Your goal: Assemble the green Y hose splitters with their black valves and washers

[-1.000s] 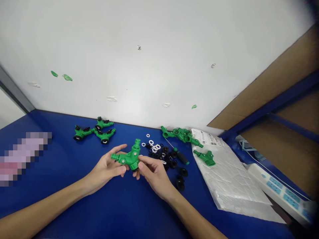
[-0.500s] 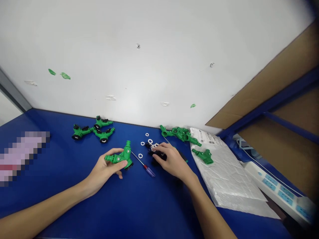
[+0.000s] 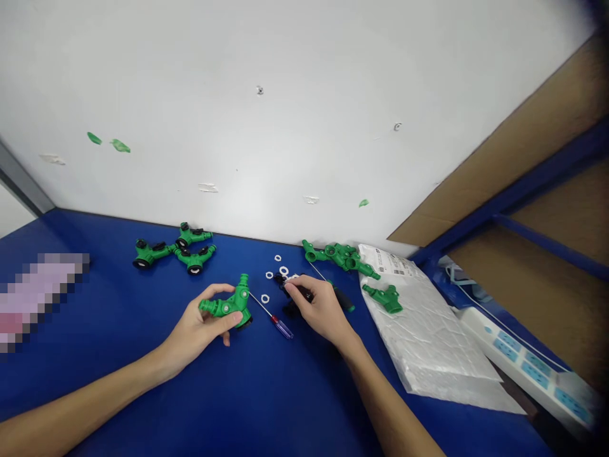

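My left hand (image 3: 200, 329) grips a green three-way hose connector (image 3: 229, 303) just above the blue table (image 3: 266, 393). My right hand (image 3: 320, 309) lies over a heap of small black and white rings (image 3: 281, 275), its thumb and forefinger pinched together among them; what they pinch is too small to make out. A screwdriver with a purple handle (image 3: 278, 324) lies between the two hands.
Three assembled green connectors (image 3: 174, 251) lie at the back left, more green parts (image 3: 340, 255) at the back right. A second screwdriver (image 3: 341, 298) lies beside my right hand. A white padded bag (image 3: 428, 336) carries one green part (image 3: 383, 297). A power strip (image 3: 523, 365) runs along the right edge.
My right hand let go of the connector, set down the purple screwdriver and moved right to the ring heap. My left hand stayed put, still holding the connector.
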Available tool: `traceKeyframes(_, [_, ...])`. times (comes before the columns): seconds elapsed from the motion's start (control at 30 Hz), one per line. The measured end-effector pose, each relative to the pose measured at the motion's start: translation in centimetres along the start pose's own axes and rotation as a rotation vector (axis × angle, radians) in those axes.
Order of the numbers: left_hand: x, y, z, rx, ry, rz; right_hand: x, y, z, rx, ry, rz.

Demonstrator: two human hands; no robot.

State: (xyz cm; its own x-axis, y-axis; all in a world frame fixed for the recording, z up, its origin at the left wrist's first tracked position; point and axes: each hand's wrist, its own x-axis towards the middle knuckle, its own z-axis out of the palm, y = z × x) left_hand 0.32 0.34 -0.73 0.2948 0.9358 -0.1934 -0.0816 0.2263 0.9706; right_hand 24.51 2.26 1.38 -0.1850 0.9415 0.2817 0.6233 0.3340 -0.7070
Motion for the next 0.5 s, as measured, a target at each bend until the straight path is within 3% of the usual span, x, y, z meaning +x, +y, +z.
traceKeyframes(0.13, [-0.3,0.1,0.4,0.024,-0.093,0.041,-0.8,-1.7,1.6,0.406,0.020,0.081])
traceKeyframes(0.33, [-1.0,-0.3,0.9,0.030,-0.200,0.089,-1.5,-3.0,4.3,0.667,-0.083,0.149])
traceKeyframes(0.5, [-1.2,-0.6,1.0,0.043,-0.215,0.090,-1.5,-3.0,4.6,0.787,-0.102,0.275])
